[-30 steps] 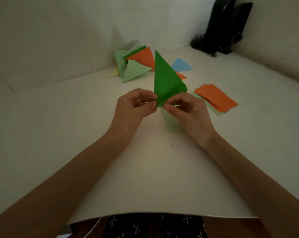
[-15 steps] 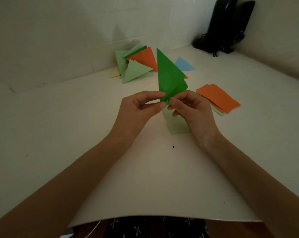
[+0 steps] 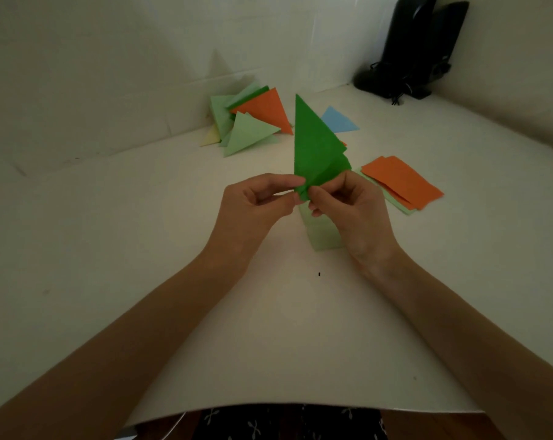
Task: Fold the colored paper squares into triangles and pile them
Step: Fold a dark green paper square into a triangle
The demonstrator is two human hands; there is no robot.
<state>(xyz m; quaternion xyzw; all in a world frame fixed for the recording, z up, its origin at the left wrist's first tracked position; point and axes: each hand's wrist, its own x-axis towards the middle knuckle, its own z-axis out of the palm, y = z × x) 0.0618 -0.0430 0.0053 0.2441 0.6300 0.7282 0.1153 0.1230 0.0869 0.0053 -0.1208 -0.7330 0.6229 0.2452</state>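
Triangles of folded paper lie in a loose pile [image 3: 246, 122] at the back left of the table [image 3: 126, 249], close against the wall. I count one pale yellow triangle [image 3: 211, 138] at the left edge, at least three light green ones, one dark green sliver [image 3: 253, 96] and one orange triangle [image 3: 265, 111] on top towards the right; any more beneath are hidden.

Nearer the person, the left hand [image 3: 256, 201] is raised above the table, its grip a tight pinch of thumb and forefinger on the bottom corner of one dark green paper [image 3: 316, 147]. This sheet stands nearly upright between the two hands, partly folded, its long point aimed away from the person and a crease showing across its lower right part. The right hand [image 3: 348, 208] meets the left at the same corner, its grip also closed, thumb and fingertips pinching the paper from the right side.

Under the hands, one light green sheet [image 3: 324, 238] lies flat on the table. Behind the raised paper, one blue triangle [image 3: 338, 120] lies alone, apart from the pile. To the right sits a stack of flat squares [image 3: 402, 181]: two orange sheets show on top, slightly offset, with light green edges beneath, their number unclear. In the far right corner stand two tall black objects [image 3: 418, 49] with cords at their base.
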